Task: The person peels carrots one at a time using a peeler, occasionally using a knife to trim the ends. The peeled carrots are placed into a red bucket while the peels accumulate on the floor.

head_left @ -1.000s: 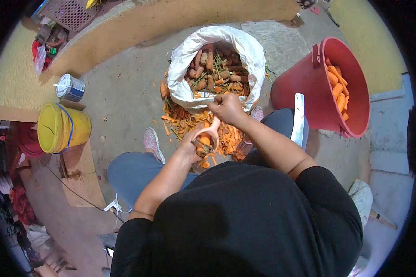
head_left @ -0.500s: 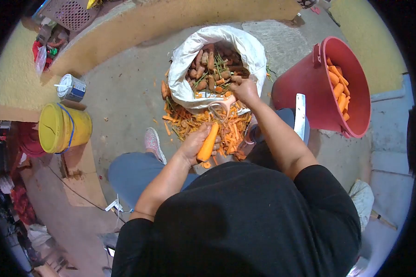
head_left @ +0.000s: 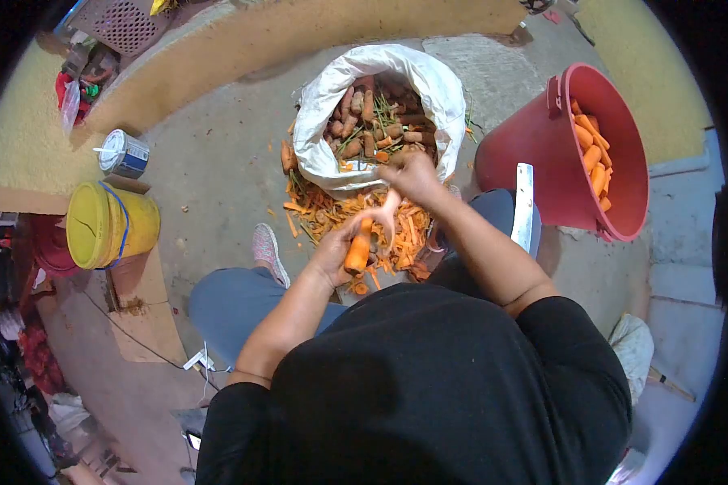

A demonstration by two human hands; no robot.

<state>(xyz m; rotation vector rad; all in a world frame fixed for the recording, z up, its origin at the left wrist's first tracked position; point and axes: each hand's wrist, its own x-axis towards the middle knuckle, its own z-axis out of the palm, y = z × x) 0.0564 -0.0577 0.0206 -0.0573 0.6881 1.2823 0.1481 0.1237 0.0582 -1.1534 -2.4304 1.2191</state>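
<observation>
My left hand (head_left: 333,255) is closed round an orange, peeled-looking carrot (head_left: 357,252), tilted over the pile of peelings. In my right hand (head_left: 416,176) is a pale pink peeler (head_left: 390,206), its head lying over the upper part of the carrot. Just beyond my hands an open white sack (head_left: 319,166) with a rolled rim holds unpeeled carrots (head_left: 349,121) and green stems. Orange peelings (head_left: 412,234) are heaped between my feet, against the near side of the sack. The peeler's blade is blurred.
A red bucket (head_left: 514,145) of peeled carrots leans at the right. A knife (head_left: 524,206) with a broad pale blade lies by my right knee. On the left stand a yellow bucket (head_left: 141,222) and a small can (head_left: 125,153). A low curved wall (head_left: 243,52) runs behind the sack.
My right hand has come down and left from the sack's rim, bringing the peeler onto the carrot. The carrot has turned a little more upright in my left hand.
</observation>
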